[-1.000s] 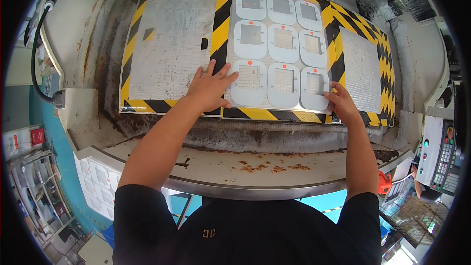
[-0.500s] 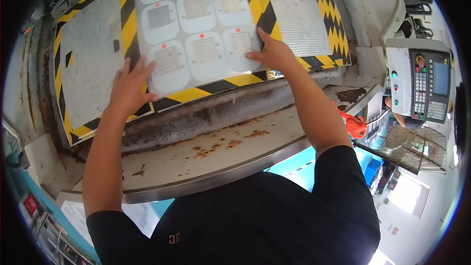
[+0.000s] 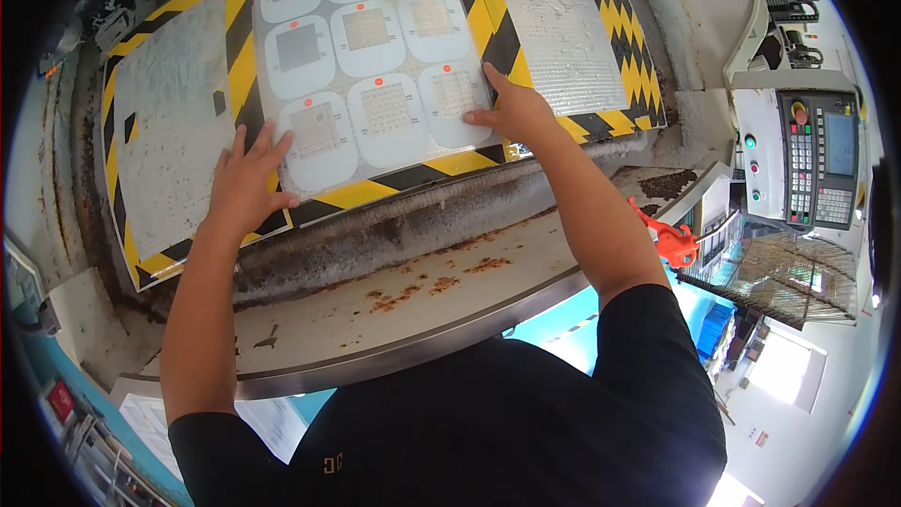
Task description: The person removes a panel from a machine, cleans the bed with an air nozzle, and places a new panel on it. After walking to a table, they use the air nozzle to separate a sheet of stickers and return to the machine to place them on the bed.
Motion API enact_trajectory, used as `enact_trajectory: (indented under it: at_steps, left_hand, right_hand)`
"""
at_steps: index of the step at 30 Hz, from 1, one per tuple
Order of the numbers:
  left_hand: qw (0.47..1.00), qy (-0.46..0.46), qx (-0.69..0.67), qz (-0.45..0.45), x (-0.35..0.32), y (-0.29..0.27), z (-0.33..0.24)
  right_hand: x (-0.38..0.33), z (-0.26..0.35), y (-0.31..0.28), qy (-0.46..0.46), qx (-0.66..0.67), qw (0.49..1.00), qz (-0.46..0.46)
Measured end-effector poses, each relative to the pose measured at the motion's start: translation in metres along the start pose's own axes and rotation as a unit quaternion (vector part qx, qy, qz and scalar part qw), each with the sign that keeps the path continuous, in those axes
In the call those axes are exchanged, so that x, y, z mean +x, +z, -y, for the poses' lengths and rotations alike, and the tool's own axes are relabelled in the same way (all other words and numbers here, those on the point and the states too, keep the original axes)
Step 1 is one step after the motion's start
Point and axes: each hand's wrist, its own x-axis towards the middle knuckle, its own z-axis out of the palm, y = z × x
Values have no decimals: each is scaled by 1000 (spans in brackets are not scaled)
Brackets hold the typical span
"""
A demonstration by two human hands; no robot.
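Note:
A translucent white sheet (image 3: 366,47) with several rounded square panels lies on a machine table (image 3: 235,84) striped yellow and black. My left hand (image 3: 246,183) lies flat, fingers spread, on the sheet's near left corner. My right hand (image 3: 507,108) presses on its near right corner, fingers apart and pointing left. Small orange dots mark some of the panels.
Grey perforated plates lie to the left (image 3: 169,122) and right (image 3: 563,38) of the sheet. A rusty, dirty ledge (image 3: 394,291) runs between me and the table. A control panel (image 3: 817,164) with keypad and screen stands at the right, an orange tool (image 3: 671,242) below it.
The view has swung to the right, so the table now sits at upper left and tilted. Both hands remain on the sheet's near corners.

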Motion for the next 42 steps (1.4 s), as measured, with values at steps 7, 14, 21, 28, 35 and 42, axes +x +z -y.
enact_trajectory:
  at_steps: [7,14,21,28,35,42]
  left_hand:
    - [1000,12,-22,12,6,-13,-2]
    - [980,116,-138,-81,22,15,34]
    - [968,18,-245,-47,-14,-27,-11]
    - [871,20,-491,23,-65,-25,-52]
    - [724,34,-622,296,-172,0,-214]
    - [778,-138,-540,291,-205,127,-255]
  right_hand:
    - [-10,-7,-5,-18,29,997,-65]
    - [-163,-22,-126,-89,209,973,-38]
    - [-326,-219,-169,33,403,869,-284]
    - [-375,-577,-209,421,34,751,-507]
    - [-381,-685,-270,467,134,727,-485]
    - [-249,-647,-22,189,148,815,-528]
